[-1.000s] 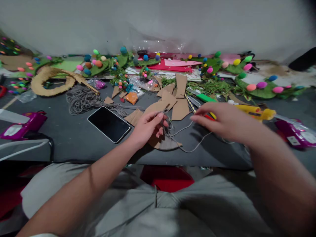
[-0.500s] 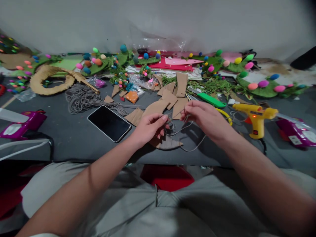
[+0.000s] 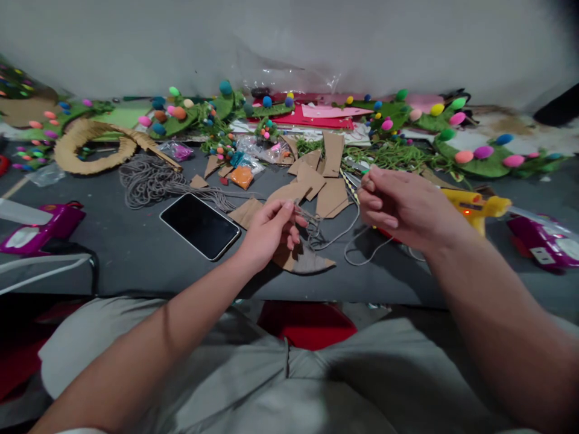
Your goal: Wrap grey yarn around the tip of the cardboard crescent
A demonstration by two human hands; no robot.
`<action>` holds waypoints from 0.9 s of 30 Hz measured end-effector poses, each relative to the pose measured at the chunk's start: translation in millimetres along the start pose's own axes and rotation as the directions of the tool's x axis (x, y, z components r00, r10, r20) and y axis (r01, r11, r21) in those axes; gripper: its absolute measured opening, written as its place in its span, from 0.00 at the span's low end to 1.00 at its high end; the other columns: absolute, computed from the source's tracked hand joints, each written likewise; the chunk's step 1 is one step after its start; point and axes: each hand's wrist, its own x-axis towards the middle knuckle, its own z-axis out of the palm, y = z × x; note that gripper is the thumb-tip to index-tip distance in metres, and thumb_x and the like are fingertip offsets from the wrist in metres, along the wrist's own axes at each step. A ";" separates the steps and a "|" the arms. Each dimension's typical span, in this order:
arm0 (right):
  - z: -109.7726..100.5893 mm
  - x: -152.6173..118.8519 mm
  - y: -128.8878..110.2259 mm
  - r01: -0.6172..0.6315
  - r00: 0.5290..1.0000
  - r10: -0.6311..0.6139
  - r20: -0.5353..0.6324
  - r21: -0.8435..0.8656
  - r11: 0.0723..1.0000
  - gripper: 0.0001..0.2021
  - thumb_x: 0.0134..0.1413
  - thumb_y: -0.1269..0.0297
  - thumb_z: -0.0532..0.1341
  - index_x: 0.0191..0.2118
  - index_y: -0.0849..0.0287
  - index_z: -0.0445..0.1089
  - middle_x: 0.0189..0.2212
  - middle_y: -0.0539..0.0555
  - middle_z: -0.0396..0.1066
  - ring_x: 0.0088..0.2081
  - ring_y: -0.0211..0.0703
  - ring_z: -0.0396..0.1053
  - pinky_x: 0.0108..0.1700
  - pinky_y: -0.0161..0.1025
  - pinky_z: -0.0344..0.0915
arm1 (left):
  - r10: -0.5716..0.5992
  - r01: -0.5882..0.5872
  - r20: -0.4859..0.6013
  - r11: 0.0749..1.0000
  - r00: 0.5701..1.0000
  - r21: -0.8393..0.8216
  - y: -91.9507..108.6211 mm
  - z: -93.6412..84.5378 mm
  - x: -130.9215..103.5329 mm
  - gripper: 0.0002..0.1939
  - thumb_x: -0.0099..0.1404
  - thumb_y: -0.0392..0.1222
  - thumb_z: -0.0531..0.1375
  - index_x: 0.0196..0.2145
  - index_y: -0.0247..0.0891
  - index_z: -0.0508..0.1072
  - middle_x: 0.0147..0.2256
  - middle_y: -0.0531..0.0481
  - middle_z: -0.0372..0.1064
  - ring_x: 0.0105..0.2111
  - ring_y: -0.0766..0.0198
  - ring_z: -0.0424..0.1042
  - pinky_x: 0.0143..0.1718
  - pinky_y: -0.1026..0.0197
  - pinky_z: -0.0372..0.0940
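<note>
My left hand (image 3: 275,232) pinches the grey cord near the table's middle, where a small tangle of cord (image 3: 314,229) hangs beside its fingertips. Just below lies a cardboard crescent (image 3: 307,259), its right part wrapped in grey cord. My right hand (image 3: 398,205) is raised to the right with thumb and forefinger pressed together on the cord, and a thin strand runs back toward my left hand. Loose cord loops (image 3: 368,262) curve over the table beneath my right hand.
A phone (image 3: 200,226) and a heap of grey cord (image 3: 151,181) lie left of my left hand. Cardboard scraps (image 3: 310,179) sit behind. A yellow glue gun (image 3: 486,205) is partly hidden by my right hand. Purple devices (image 3: 545,244) stand at both sides.
My right hand has moved right and slightly toward the glue gun, away from my left hand. My left hand has shifted slightly left. The cord loops have spread to the right.
</note>
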 end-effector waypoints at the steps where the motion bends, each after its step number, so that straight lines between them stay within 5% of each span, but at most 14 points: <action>1: -2.2 -0.8 -2.5 -0.014 1.000 0.014 -0.001 -0.017 1.000 0.17 0.68 0.59 0.58 0.28 0.61 0.61 0.21 0.46 0.54 0.18 0.26 0.47 0.19 0.28 0.42 | -0.004 0.003 -0.031 1.000 1.000 -0.027 0.8 0.4 -0.2 0.10 0.71 0.45 0.59 0.36 0.35 0.70 0.30 0.49 0.74 0.19 0.71 0.68 0.17 0.70 0.63; 6: -12.5 -2.6 -9.5 -0.032 0.999 0.027 -0.045 -0.109 0.994 0.20 0.67 0.59 0.58 0.24 0.61 0.56 0.21 0.45 0.48 0.21 0.28 0.44 0.21 0.30 0.38 | -0.052 0.033 -0.100 0.982 0.994 -0.188 5.2 -1.6 1.2 0.07 0.70 0.37 0.54 0.34 0.34 0.68 0.31 0.44 0.76 0.20 0.68 0.70 0.17 0.69 0.63; 11: -23.4 -1.3 -6.9 -0.051 0.995 0.033 -0.099 -0.186 0.981 0.24 0.64 0.58 0.61 0.22 0.58 0.50 0.21 0.43 0.42 0.20 0.28 0.39 0.21 0.33 0.34 | -0.122 0.100 -0.036 0.926 0.992 -0.365 11.8 -8.2 2.7 0.13 0.65 0.36 0.51 0.23 0.35 0.65 0.30 0.39 0.75 0.21 0.67 0.70 0.21 0.67 0.64; 15: -29.8 -1.8 -3.0 -0.024 0.994 -0.005 -0.107 -0.269 0.963 0.26 0.57 0.61 0.68 0.20 0.58 0.50 0.18 0.42 0.42 0.19 0.28 0.40 0.22 0.34 0.35 | -0.152 0.148 0.014 0.932 0.988 -0.332 14.7 -10.2 -0.1 0.17 0.60 0.39 0.55 0.16 0.37 0.58 0.30 0.39 0.74 0.22 0.66 0.70 0.24 0.66 0.66; 18: -30.8 -1.9 -0.2 0.041 0.994 -0.064 -0.089 -0.236 0.971 0.25 0.54 0.67 0.70 0.18 0.59 0.52 0.16 0.44 0.47 0.20 0.29 0.47 0.23 0.34 0.43 | -0.141 0.144 0.029 0.962 0.990 -0.232 11.1 -10.2 -1.2 0.15 0.61 0.42 0.62 0.20 0.33 0.69 0.29 0.44 0.73 0.22 0.69 0.69 0.24 0.67 0.65; 20: -30.6 -1.3 1.8 0.087 0.991 -0.100 -0.093 -0.131 0.988 0.21 0.53 0.70 0.70 0.18 0.60 0.59 0.19 0.48 0.58 0.24 0.32 0.58 0.27 0.34 0.53 | -0.113 0.117 0.033 0.977 0.993 -0.181 8.0 -9.7 -1.5 0.11 0.59 0.43 0.67 0.27 0.31 0.76 0.28 0.47 0.72 0.23 0.70 0.69 0.23 0.69 0.64; 22: -30.3 -1.0 4.0 0.090 0.992 -0.092 -0.089 -0.033 0.995 0.14 0.53 0.69 0.70 0.21 0.60 0.67 0.25 0.51 0.67 0.32 0.37 0.67 0.35 0.36 0.62 | -0.081 0.084 0.030 0.986 0.996 -0.142 6.6 -8.9 -1.9 0.11 0.57 0.41 0.70 0.26 0.31 0.75 0.27 0.49 0.71 0.23 0.71 0.68 0.23 0.70 0.63; 24: -29.6 -1.8 6.4 0.045 0.998 -0.045 -0.033 -0.006 0.999 0.14 0.56 0.63 0.69 0.23 0.60 0.69 0.23 0.50 0.65 0.33 0.39 0.69 0.43 0.40 0.66 | -0.056 0.060 0.034 0.990 0.998 -0.124 7.0 -8.3 -2.5 0.17 0.54 0.39 0.71 0.19 0.33 0.67 0.26 0.51 0.70 0.22 0.73 0.67 0.22 0.70 0.62; 27: -26.0 -4.5 10.9 0.036 0.999 -0.034 0.020 -0.109 0.993 0.23 0.61 0.57 0.65 0.19 0.57 0.57 0.17 0.44 0.50 0.22 0.34 0.56 0.43 0.42 0.65 | -0.053 0.058 0.043 0.990 0.998 -0.130 9.4 -8.8 -2.7 0.25 0.54 0.37 0.72 0.16 0.34 0.57 0.28 0.51 0.71 0.21 0.76 0.65 0.22 0.72 0.61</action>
